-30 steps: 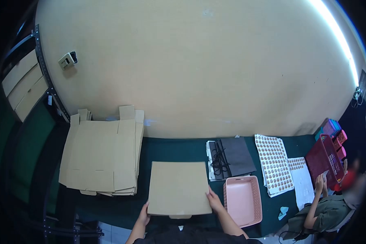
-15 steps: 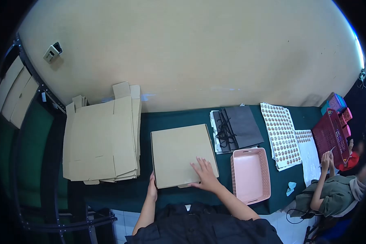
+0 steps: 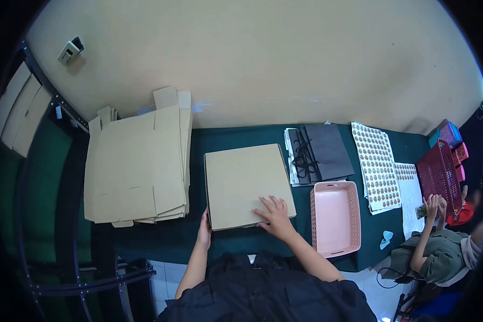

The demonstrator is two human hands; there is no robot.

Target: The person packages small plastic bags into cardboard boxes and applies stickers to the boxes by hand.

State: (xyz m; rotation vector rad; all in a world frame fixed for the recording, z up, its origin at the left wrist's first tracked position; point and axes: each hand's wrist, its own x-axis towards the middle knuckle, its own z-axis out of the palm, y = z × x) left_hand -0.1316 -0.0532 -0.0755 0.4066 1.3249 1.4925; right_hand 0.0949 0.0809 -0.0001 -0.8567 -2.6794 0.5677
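Note:
A closed flat cardboard box (image 3: 244,182) lies on the dark green tablecloth in front of me. My left hand (image 3: 204,231) rests along its left side near the front corner, fingers stretched and partly hidden by the box edge. Spread across the lid near the front right is my right hand (image 3: 275,216), its fingers lying flat and holding nothing. To the left of the box stands a stack of flattened cardboard boxes (image 3: 137,161). A pink plastic basket (image 3: 359,217) sits to the right of my right hand.
Dark paper bags (image 3: 327,153) with cord handles lie behind the pink basket. Sheets of round stickers (image 3: 375,166) are farther right, near a maroon basket (image 3: 440,172). A co-worker (image 3: 437,252) sits at the right end. A dark metal rack (image 3: 72,214) stands at left.
The whole view has shifted, so the table sits higher in the picture. Both hands stay at the box. The co-worker's hands have moved and a small dark packet now shows by them.

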